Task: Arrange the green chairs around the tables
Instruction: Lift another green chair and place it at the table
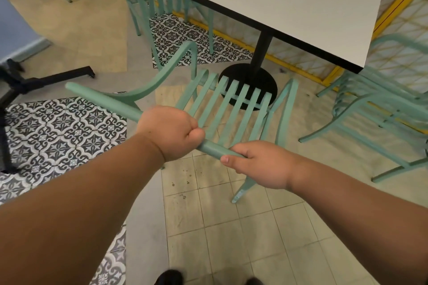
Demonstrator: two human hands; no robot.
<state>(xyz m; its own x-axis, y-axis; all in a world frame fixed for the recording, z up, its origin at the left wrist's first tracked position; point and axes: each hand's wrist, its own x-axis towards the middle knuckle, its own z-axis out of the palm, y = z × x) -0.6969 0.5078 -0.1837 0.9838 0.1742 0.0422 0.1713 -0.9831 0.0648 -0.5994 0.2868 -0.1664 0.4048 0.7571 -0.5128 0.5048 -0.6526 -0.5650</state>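
1. A tiled floor [231,238], part plain, part patterned, is spreading under a white square table [301,11].
2. A green chair [231,109] is standing just before the table's black base [249,81].
3. The left hand [170,133] and right hand [264,164] are both wrapping their fingers closed around its top rail.

Soft, even indoor light fills the scene, with only faint shadows on the floor [231,227]. The white bench [301,7] top shows mild sheen but no hard glare. Wide-angle distortion bends lines near the edges, and the chair at right [379,104] is smeared by blur.
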